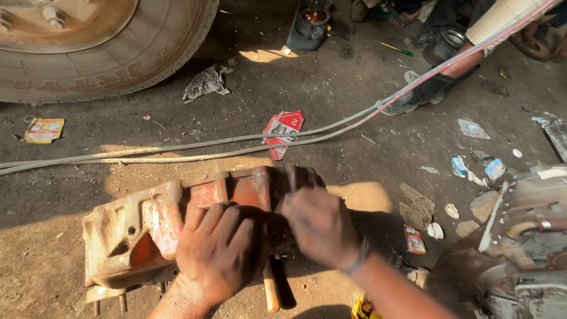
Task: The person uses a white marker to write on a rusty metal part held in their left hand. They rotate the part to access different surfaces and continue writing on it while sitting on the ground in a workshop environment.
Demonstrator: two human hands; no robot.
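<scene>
Nearest the camera, the left hand (220, 251) lies flat, fingers spread, pressing on a rusty red metal casting (147, 227) that sits on the dirt ground (53, 236). The right hand (319, 227) is blurred at the casting's right end; whether it grips anything I cannot tell. A wooden handle (270, 289) pokes out beneath. The casting looks detached and grimy, so work on it seems mid-way. Open dirt lies left; machinery (520, 236) crowds the right. Beyond run 2 hoses (236, 145), then a tyre (118, 53).
</scene>
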